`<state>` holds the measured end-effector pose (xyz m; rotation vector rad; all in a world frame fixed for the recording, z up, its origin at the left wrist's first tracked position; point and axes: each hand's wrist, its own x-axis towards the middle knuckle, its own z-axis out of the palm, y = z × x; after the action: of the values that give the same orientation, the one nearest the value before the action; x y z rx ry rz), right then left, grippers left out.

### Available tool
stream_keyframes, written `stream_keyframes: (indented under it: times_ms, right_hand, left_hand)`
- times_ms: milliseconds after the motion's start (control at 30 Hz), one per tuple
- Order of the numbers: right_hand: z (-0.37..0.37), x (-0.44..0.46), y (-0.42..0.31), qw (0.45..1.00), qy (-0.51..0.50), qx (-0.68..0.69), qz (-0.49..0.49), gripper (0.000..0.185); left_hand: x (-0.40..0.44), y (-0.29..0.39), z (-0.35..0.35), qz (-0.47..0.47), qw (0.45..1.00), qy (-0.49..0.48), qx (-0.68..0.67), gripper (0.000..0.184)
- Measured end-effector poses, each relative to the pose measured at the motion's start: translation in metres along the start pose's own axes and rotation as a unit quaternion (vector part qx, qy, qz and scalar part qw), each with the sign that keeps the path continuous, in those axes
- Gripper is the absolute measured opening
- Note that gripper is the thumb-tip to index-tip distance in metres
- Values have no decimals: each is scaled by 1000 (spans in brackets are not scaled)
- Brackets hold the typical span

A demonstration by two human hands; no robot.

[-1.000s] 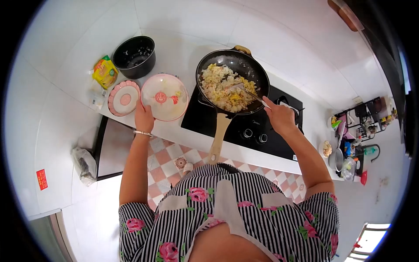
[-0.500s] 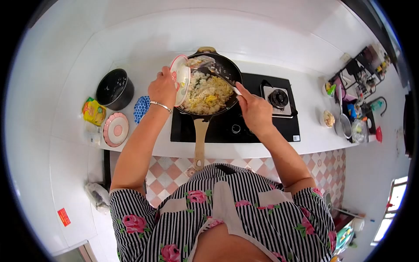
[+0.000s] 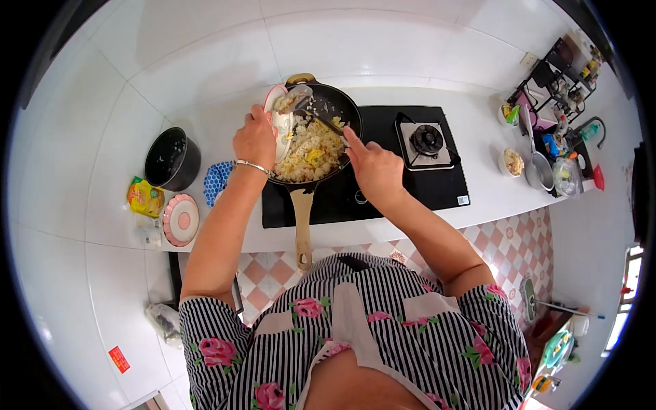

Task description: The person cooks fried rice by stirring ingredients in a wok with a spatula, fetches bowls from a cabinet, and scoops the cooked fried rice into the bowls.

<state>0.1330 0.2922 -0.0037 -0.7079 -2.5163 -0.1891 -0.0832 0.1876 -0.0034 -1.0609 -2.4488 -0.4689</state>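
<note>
My left hand grips a white plate with a red rim, tilted on edge over the left side of a black frying pan. Yellow-flecked fried rice lies in the pan, and some sits near the plate's upper edge. My right hand is closed around the handle of a spatula. The spatula's head, with rice on it, reaches the plate's upper end; whether they touch I cannot tell. The pan's beige handle points toward my body.
The pan stands on a black gas hob, with a bare burner to the right. Left are a black pot, a blue patterned cloth, a pink-rimmed plate and a yellow packet. Right are a small bowl and a saucepan.
The spatula's head has come left to the plate's upper end, with rice on it. My right hand has moved left along with it. The whole view has shifted slightly.
</note>
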Motion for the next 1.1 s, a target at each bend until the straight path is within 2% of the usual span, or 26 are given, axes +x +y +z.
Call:
stream_keyframes:
  times_ms: [100, 233, 467, 500, 600, 733, 833, 933, 1033, 1100]
  right_hand:
    - [15, -12, -1, 996, -54, -47, -51, 38]
    - [1, -16, 4, 993, -100, -36, -56, 37]
    - [-1, 15, -20, 1000, 2, 10, -22, 39]
    - [6, 14, -21, 999, -14, 9, -41, 50]
    - [14, 8, -26, 994, -69, -44, -66, 54]
    - [5, -7, -11, 981, -175, -35, -77, 44]
    - [-5, 1, 9, 967, -234, -64, -73, 39]
    - [7, 10, 11, 946, -304, -81, -82, 37]
    - [16, 19, 16, 933, -328, -100, -111, 37]
    - [-4, 32, 16, 930, -338, -99, -107, 33]
  left_hand:
    - [1, -6, -1, -10, 1000, 8, -1, 19]
    - [-4, -26, -2, -38, 999, -3, 10, 17]
    - [-9, -20, -5, -73, 997, -37, -5, 18]
    - [-8, -21, -2, -80, 996, -39, -13, 19]
    - [-4, -27, 0, -85, 995, -42, -28, 20]
    - [-6, -43, -16, -122, 992, -43, 2, 23]
    - [-11, -66, -21, -121, 992, -22, -17, 23]
    - [-21, -73, -37, -173, 982, -44, -56, 23]
    - [-43, -98, -21, -206, 968, -3, -140, 26]
    - [-74, -135, 2, -148, 965, 94, -197, 27]
